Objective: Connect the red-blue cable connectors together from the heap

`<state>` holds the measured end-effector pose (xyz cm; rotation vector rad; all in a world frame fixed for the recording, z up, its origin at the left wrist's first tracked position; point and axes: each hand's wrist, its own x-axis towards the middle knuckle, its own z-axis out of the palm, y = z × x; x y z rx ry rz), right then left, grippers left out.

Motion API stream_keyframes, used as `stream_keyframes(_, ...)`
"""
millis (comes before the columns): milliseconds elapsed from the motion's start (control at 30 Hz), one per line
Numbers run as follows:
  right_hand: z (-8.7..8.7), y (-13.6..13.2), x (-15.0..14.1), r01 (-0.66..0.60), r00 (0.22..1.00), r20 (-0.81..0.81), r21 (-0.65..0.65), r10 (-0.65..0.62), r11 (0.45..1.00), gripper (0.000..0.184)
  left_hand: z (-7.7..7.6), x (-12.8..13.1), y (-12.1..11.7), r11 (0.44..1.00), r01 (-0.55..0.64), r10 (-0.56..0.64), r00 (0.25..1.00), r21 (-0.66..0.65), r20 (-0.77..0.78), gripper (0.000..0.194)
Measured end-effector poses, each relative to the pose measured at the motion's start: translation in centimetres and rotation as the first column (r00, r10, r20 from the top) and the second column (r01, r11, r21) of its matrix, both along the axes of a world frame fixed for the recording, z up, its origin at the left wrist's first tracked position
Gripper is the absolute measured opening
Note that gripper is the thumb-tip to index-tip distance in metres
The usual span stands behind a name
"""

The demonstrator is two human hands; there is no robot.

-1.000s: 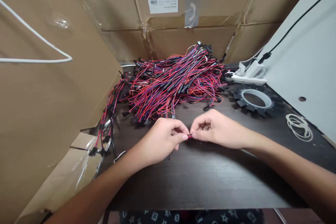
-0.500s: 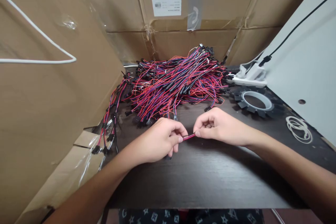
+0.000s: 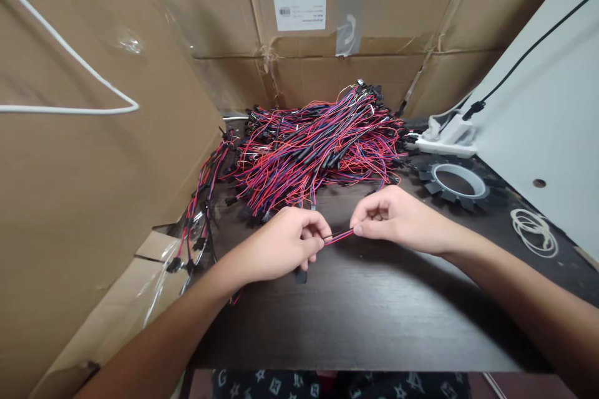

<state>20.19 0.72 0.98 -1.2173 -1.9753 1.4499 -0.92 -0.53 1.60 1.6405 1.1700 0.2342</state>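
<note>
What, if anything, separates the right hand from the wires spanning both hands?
Nothing visible: the right hand pinches the wires directly, as does the left hand, and the short stretch between them is uncovered.

The right hand (image 3: pixel 390 219) now sits farther from the left hand (image 3: pixel 294 242), baring more red-and-black wires (image 3: pixel 339 236) between them.

Smooth plastic-coated wires (image 3: pixel 339 237), wood-look table (image 3: pixel 374 318) with a soft sheen, matt cardboard box (image 3: pixel 393 6), plastic power strip (image 3: pixel 447 148)
</note>
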Motion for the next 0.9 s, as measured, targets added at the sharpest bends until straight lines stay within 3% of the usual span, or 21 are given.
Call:
stream_keyframes(300,0.01,-0.07,-0.20,-0.015,1.000,-0.012,0.000,0.015,1.000,0.011,-0.67,-0.17,0.41,1.000,-0.023,0.023,0.998,0.005,0.051,0.004)
stream_keyframes(633,0.27,-0.22,-0.18,-0.010,1.000,0.004,-0.001,0.010,1.000,0.013,-0.35,0.12,0.34,0.985,-0.080,0.103,0.984,-0.156,0.145,0.010)
stream_keyframes(900,0.41,-0.21,0.01,-0.018,0.999,-0.038,-0.010,0.018,1.000,0.013,0.00,-0.51,0.49,0.987,0.037,-0.021,0.994,-0.158,0.105,0.013)
